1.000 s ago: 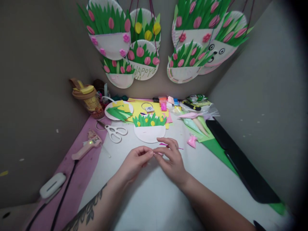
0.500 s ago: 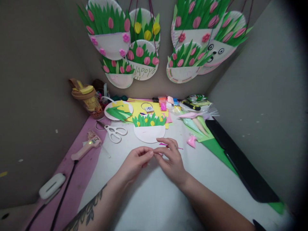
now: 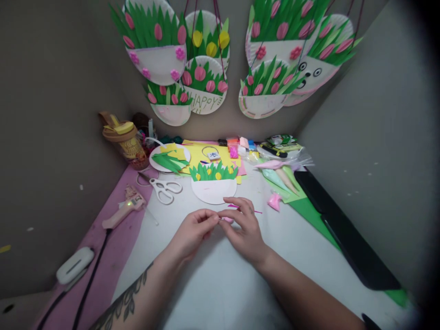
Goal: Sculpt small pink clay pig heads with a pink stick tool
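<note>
My left hand [image 3: 198, 229] is closed in a pinch, thumb against forefinger. Its fingertips meet those of my right hand [image 3: 245, 229], whose thumb and forefinger also come together while its other fingers stretch forward. Whatever lies between the fingertips is too small to make out. A bit of pink [image 3: 227, 220] shows beneath the right forefinger; I cannot tell if it is held or lies on the table. Just beyond the hands is a white paper plate pocket [image 3: 213, 191] with green paper grass and yellow flowers. A thin magenta strip [image 3: 257, 212] lies behind my right hand.
On the left are white scissors [image 3: 164, 189], a pink glue gun [image 3: 124, 210] with a black cord and a lidded cup [image 3: 122, 140]. To the right lie a pink clay packet [image 3: 274, 201], piping bags [image 3: 280, 176] and a long black object [image 3: 354, 238]. Decorated plates [image 3: 158, 64] hang on the wall.
The fingertips have shifted very slightly, and more of the pink bit shows under my right forefinger. Everything else stays in place.
</note>
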The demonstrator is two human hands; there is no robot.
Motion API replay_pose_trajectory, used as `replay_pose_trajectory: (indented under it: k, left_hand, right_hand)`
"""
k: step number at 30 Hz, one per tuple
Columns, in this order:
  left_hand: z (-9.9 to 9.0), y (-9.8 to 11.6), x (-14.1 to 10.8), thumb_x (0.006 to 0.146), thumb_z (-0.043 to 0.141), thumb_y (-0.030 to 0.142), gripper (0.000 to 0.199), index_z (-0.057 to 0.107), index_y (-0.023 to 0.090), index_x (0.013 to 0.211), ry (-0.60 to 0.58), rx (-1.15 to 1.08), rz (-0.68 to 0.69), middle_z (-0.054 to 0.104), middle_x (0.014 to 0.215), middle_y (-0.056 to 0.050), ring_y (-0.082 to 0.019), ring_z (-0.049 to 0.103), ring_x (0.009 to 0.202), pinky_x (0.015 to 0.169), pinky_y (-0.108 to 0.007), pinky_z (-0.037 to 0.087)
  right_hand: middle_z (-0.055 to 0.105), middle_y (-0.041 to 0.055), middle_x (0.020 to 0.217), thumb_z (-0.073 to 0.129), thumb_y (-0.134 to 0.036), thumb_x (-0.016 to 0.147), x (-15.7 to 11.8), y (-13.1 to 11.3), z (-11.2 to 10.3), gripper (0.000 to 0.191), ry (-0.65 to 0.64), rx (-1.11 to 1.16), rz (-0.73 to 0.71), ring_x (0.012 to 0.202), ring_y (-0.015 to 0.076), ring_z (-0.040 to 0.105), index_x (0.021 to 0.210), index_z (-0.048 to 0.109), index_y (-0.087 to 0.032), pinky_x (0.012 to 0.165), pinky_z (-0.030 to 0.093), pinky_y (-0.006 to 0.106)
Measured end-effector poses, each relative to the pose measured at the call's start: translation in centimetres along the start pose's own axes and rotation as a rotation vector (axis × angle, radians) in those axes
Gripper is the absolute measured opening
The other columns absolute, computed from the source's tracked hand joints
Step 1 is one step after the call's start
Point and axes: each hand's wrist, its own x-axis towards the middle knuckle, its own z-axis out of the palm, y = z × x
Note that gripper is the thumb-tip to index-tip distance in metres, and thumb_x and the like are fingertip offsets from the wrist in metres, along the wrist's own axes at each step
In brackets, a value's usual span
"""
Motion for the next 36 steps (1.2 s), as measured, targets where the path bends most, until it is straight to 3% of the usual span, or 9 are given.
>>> replay_pose_trajectory:
  k: [10,18,36]
  left_hand:
    - [0.05,0.19,-0.07,0.076,0.068,0.045,0.032,0.068,0.013,0.083,-0.028,-0.005,-0.001,0.046,0.058,0.004,-0.008,0.033,0.054,0.051,-0.022,0.022]
    - [0.21,0.28,-0.10,0.070,0.073,0.044,0.032,0.063,0.014,0.075,0.044,-0.019,-0.012,0.047,0.057,0.005,-0.007,0.034,0.053,0.051,-0.022,0.023]
    - [0.27,0.26,-0.04,0.071,0.072,0.045,0.033,0.064,0.014,0.075,0.039,0.000,-0.004,0.046,0.056,0.005,-0.008,0.034,0.052,0.050,-0.022,0.023]
  right_hand:
    - [0.060,0.0063,0.114,0.060,-0.014,0.084,-0.03,0.14,0.09,0.014,0.019,0.002,0.010,0.107,0.0239,0.053,0.088,0.066,-0.026,0.087,0.045,0.043]
    - [0.061,0.0069,0.114,0.061,-0.013,0.082,0.02,0.01,0.10,0.015,0.021,0.005,0.016,0.106,0.0239,0.053,0.089,0.066,-0.025,0.087,0.045,0.043]
    - [0.061,0.0065,0.112,0.060,-0.014,0.084,-0.08,0.17,0.21,0.013,0.034,-0.019,0.001,0.105,0.0233,0.053,0.088,0.065,-0.025,0.088,0.045,0.044]
